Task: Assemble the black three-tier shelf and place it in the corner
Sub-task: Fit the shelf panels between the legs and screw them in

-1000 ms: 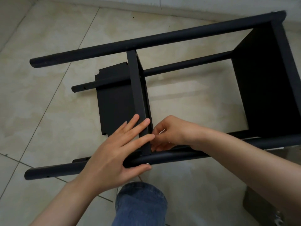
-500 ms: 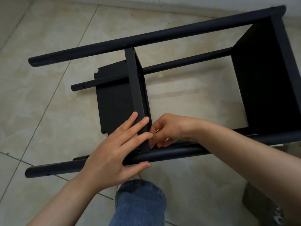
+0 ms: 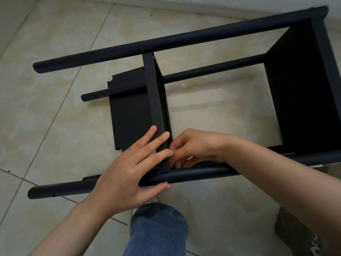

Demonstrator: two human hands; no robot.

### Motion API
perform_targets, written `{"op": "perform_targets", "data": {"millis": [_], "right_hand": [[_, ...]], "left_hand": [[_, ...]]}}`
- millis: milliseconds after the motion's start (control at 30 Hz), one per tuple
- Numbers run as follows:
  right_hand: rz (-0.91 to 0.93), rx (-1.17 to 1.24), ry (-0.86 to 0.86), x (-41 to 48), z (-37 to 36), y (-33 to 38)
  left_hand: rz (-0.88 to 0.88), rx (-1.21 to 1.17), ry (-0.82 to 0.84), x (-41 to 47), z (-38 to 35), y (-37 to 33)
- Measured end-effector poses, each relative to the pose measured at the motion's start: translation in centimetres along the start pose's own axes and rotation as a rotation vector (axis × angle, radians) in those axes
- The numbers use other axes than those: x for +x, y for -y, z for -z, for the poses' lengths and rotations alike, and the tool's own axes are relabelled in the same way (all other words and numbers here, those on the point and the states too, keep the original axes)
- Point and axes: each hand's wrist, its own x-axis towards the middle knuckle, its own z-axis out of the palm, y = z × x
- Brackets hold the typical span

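- Pressing with straight fingers, the left hand (image 3: 127,174) steadied the middle panel (image 3: 156,111), thumb under the near pole (image 3: 203,173) at a screw (image 3: 166,182).
- Right hand (image 3: 193,146), just beside it, curled at that joint; any pinch was hidden.
- Around the hands the shelf (image 3: 166,41) lay sideways; middle and end panel (image 3: 302,89), off right, seemed fitted.
- Third panel (image 3: 129,115) lay loose beyond the left hand; fitting it and the corner move remained.
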Motion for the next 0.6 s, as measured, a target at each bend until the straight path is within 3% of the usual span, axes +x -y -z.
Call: {"op": "perform_targets", "data": {"millis": [300,500,600], "right_hand": [[-0.094,0.015,0.043,0.55,-0.14,-0.09],[-0.115,-0.097,-0.037,0.9,-0.52,0.01],[-0.118,-0.003,0.015,0.37,-0.02,-0.1]], "left_hand": [[-0.005,0.017,-0.001,0.0,0.04,0.03],[-0.001,0.033,0.003,-0.02,0.05,-0.02],[-0.002,0.035,0.002,-0.01,0.04,-0.05]]}}
